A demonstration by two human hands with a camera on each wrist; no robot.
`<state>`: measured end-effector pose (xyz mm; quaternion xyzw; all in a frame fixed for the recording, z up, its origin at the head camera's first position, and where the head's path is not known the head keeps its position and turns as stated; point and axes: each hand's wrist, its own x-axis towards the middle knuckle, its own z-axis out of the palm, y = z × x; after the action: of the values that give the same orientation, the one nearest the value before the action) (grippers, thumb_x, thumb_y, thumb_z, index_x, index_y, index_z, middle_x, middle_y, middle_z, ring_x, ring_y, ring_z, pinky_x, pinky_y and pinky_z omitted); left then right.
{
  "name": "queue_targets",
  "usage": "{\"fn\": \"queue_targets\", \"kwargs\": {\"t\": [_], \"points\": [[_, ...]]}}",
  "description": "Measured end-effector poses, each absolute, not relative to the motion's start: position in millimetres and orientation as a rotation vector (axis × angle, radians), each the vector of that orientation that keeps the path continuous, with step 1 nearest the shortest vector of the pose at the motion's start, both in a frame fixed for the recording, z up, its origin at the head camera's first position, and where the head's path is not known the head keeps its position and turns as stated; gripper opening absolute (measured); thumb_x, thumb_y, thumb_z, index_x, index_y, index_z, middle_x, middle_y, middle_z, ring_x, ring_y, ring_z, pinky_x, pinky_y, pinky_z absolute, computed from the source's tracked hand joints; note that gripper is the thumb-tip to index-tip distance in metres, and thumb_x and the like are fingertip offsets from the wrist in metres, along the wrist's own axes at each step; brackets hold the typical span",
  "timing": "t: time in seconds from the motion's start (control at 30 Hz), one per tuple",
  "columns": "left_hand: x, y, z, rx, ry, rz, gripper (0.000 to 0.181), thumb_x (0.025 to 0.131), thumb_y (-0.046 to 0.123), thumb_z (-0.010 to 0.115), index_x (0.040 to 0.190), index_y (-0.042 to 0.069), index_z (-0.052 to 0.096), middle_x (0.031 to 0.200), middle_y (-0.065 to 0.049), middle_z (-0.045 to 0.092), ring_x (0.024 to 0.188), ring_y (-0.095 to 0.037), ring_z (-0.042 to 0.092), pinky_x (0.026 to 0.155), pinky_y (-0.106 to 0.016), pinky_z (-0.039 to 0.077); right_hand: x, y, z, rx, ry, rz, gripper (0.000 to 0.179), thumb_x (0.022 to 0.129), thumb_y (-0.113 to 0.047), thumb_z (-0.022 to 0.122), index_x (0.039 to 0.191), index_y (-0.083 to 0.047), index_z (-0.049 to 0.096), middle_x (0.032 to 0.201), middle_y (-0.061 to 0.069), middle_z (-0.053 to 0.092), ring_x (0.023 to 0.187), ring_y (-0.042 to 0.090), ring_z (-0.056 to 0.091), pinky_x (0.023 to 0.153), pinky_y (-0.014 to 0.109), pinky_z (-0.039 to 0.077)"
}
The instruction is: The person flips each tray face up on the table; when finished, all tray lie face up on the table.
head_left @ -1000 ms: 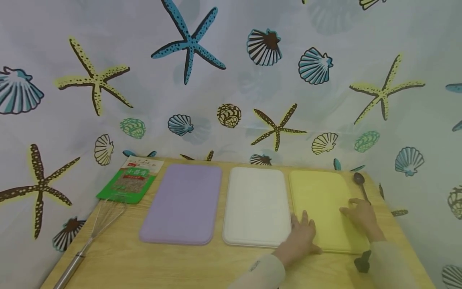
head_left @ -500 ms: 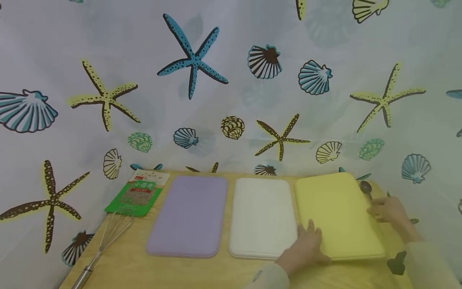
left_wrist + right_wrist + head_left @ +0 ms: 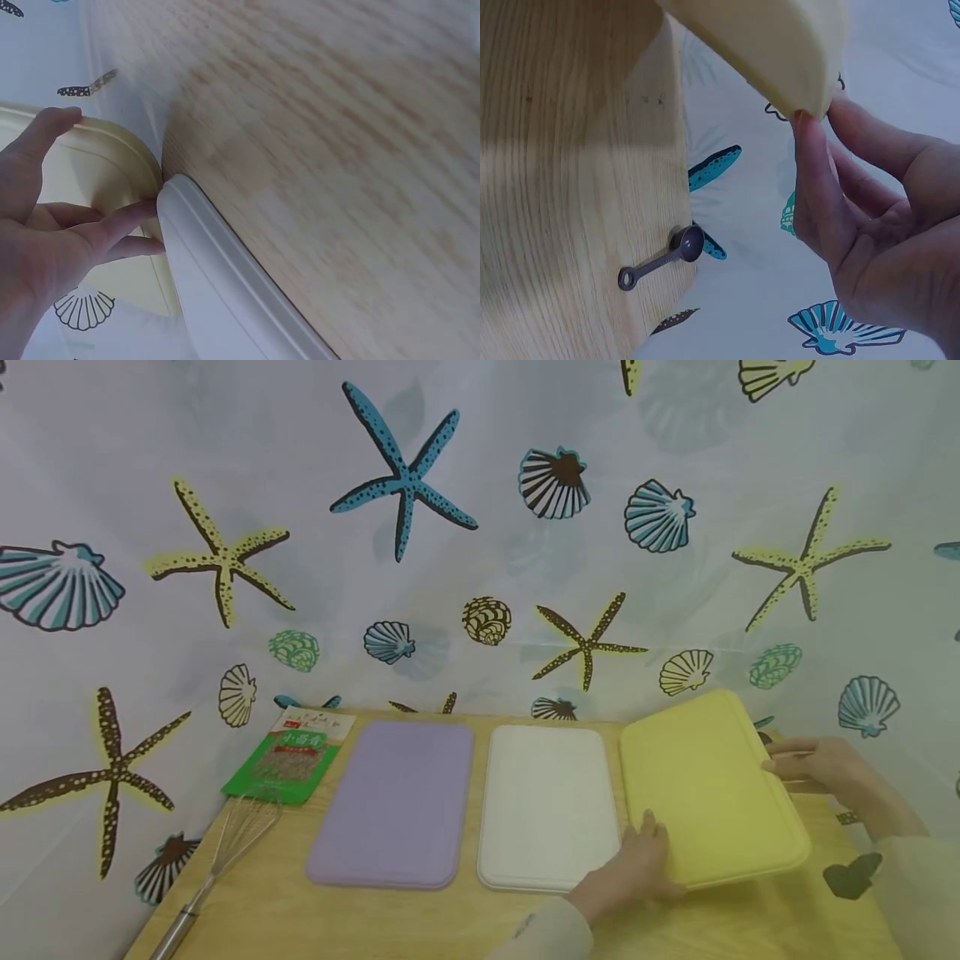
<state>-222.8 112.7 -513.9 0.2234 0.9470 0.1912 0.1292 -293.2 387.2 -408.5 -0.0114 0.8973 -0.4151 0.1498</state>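
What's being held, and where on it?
The yellow board: the right hand pinches its raised right edge; the left hand holds it at the near left corner.

Yellow board (image 3: pixel 708 785) here, plain rounded rectangle, right side tipped up off the bench (image 3: pixel 375 922), left edge down beside the white board (image 3: pixel 551 802).

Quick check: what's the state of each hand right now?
Left hand: open, touching the yellow board near its corner.
Right hand: closed, pinching the yellow board's raised edge.

You had room along the near counter (image 3: pixel 367 920) between whisk (image 3: pixel 207 882) and left hand (image 3: pixel 632 870); rightward, the tilted yellow board (image 3: pixel 711 787) blocked you.
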Motion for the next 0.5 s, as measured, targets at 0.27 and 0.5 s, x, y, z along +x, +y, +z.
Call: {"fn": "queue_targets", "kwargs": {"t": [0.27, 0.5], "points": [[-220, 118, -516, 0.654, 2.77, 0.682, 0.096, 0.074, 0.038, 0.083, 0.145, -0.004, 0.034, 0.153, -0.02, 0.03, 0.129, -0.032, 0.046, 0.104, -0.029, 0.042, -297, 378, -393, -0.096, 2.434, -1.35, 0.078, 0.092, -0.038, 0.064, 0.147, 0.006, 0.029, 0.15, 0.032, 0.025, 0.124, 0.038, 0.051, 0.097, 0.039, 0.049], [-219, 116, -516, 0.659, 2.685, 0.938, 0.098, 0.072, 0.02, 0.085, 0.149, 0.001, 0.028, 0.152, -0.02, 0.03, 0.138, -0.027, 0.035, 0.107, -0.028, 0.036, -300, 358, -377, -0.12, 2.392, -1.44, 0.076, 0.093, -0.032, 0.064, 0.147, 0.007, 0.027, 0.136, 0.019, 0.053, 0.109, 0.02, 0.064, 0.093, 0.032, 0.052]]}}
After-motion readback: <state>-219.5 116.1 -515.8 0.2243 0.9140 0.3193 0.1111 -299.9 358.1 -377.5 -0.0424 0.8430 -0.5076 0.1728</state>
